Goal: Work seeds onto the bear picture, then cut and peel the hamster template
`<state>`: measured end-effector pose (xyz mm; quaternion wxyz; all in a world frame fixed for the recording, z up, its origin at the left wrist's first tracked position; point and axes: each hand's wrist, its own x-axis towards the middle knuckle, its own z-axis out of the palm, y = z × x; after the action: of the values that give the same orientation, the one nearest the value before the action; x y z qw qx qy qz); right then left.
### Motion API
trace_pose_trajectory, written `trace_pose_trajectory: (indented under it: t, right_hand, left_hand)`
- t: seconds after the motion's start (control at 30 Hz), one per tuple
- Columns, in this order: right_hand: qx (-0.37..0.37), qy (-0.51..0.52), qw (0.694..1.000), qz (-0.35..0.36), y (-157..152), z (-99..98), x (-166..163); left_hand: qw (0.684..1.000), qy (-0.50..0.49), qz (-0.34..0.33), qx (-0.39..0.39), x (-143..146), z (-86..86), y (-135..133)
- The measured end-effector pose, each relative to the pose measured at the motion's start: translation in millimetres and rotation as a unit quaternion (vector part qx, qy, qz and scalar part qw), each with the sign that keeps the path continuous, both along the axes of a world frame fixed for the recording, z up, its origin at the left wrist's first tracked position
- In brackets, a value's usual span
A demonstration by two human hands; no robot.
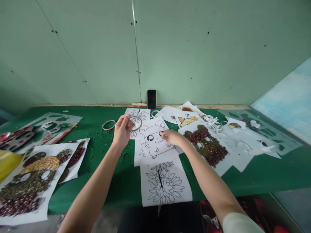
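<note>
My left hand (122, 130) is raised over the table and closed, pinching a thin roll of tape (134, 124) by its near edge. My right hand (173, 137) is closed too, its fingertips touching a line drawing of a hamster (155, 147) around one eye. Whatever those fingertips hold, if anything, is too small to make out. Under the hamster sheet lies a flower line drawing (166, 189), which shows below it. Another flower drawing (140, 113) sticks out behind, partly covered by the roll.
A phone (152, 99) leans against the wall. Left are seed-covered pictures (40, 171), a yellow object (8, 165) and a second tape roll (108, 125). Right lie a seed bear picture (206, 145), a fox picture (188, 121) and curled white strips (212, 122). Loose seeds dot the green tabletop (97, 155).
</note>
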<state>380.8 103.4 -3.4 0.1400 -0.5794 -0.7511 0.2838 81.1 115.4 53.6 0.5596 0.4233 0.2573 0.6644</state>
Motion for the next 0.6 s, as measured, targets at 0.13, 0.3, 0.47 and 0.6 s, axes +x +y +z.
trace_pose_trajectory:
  t: [0.13, 0.3, 0.47, 0.6]
  right_hand:
    - [0.036, 0.021, 0.999, 0.006, 0.4, -3.0, 2.5]
    - [0.097, 0.023, 0.995, 0.023, -0.2, 1.3, -8.0]
    - [0.062, 0.261, 0.963, 0.012, -2.6, 0.4, -36.8]
    - [-0.053, 0.412, 0.908, 0.058, -6.0, 0.0, -54.2]
  left_hand:
    - [1.0, 0.005, -0.023, -0.019, -3.1, -4.4, 3.1]
    - [0.997, -0.011, -0.063, -0.033, -1.7, -6.1, 1.9]
    - [0.993, -0.032, -0.109, -0.034, -1.4, -0.2, -2.9]
    - [0.991, -0.047, -0.121, -0.037, -0.6, -0.7, -4.3]
